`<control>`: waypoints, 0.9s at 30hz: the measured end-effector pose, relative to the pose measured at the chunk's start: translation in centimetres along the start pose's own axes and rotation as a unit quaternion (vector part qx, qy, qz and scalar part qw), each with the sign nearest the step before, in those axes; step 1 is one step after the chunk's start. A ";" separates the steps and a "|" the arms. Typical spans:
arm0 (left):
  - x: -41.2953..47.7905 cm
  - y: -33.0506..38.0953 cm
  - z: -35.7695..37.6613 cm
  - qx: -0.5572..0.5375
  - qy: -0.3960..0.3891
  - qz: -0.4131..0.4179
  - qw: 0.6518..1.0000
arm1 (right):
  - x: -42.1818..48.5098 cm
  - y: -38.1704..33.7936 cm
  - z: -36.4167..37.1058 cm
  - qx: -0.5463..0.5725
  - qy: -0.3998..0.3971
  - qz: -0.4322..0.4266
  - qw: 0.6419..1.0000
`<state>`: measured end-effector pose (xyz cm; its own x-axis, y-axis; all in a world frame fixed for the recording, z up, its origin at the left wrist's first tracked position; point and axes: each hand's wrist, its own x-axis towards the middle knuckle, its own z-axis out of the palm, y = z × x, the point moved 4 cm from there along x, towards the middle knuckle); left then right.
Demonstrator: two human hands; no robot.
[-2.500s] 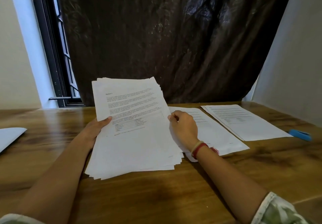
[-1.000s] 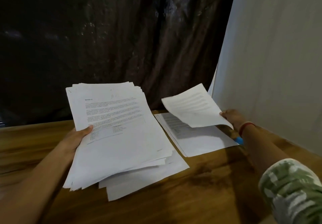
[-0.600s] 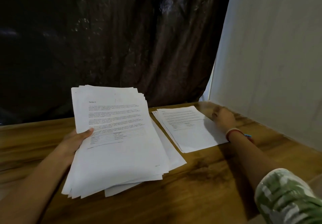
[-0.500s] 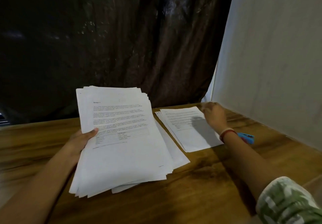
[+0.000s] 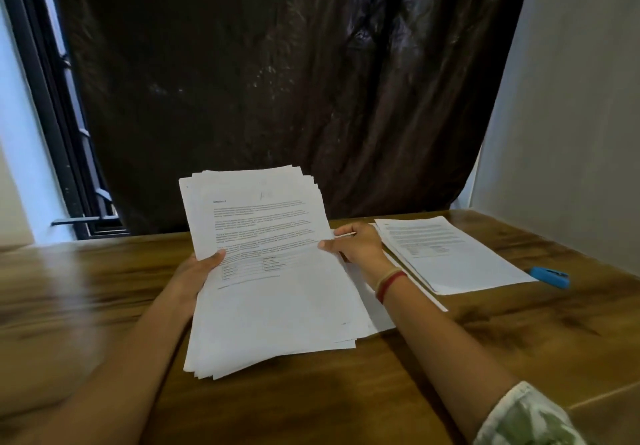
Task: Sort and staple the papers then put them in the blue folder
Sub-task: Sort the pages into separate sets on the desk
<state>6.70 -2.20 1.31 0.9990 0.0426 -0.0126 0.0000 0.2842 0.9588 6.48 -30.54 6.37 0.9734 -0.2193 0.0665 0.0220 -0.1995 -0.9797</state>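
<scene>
1. Thick stack of white printed paper sheets (image 5: 273,271): held tilted up at the middle of the brown wooden bench (image 5: 86,306), its lower edge low over the bench top.
2. Left hand (image 5: 195,273): grip closed on the stack's left edge, thumb on the top sheet.
3. Right hand (image 5: 356,245): grip pinching the stack's right edge.
4. Smaller flat pile of white printed sheets (image 5: 450,257): on the bench, right of the stack.
5. Small blue stapler (image 5: 550,276): near that pile's right edge.

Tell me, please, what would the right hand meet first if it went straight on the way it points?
The paper stack: the right hand pinches its edge now; beyond it, probably the left hand.
</scene>
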 end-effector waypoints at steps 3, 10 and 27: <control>-0.9 1.1 -3.4 0.001 0.017 0.002 1.000 | -1.1 -0.3 3.6 0.027 -0.011 0.041 0.999; -2.3 3.1 -12.6 0.006 0.067 0.020 0.998 | -3.1 -1.0 11.9 0.016 -0.067 0.061 0.996; -1.2 4.1 -29.3 -0.100 0.171 0.086 0.976 | -2.8 1.2 11.5 -0.416 0.035 -0.184 0.890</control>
<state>4.17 26.96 -3.07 0.9102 0.4137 0.0177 -0.2099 0.4241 0.8809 6.46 -19.17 2.83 0.9179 -0.0450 0.3943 0.1328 -0.9015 -0.4120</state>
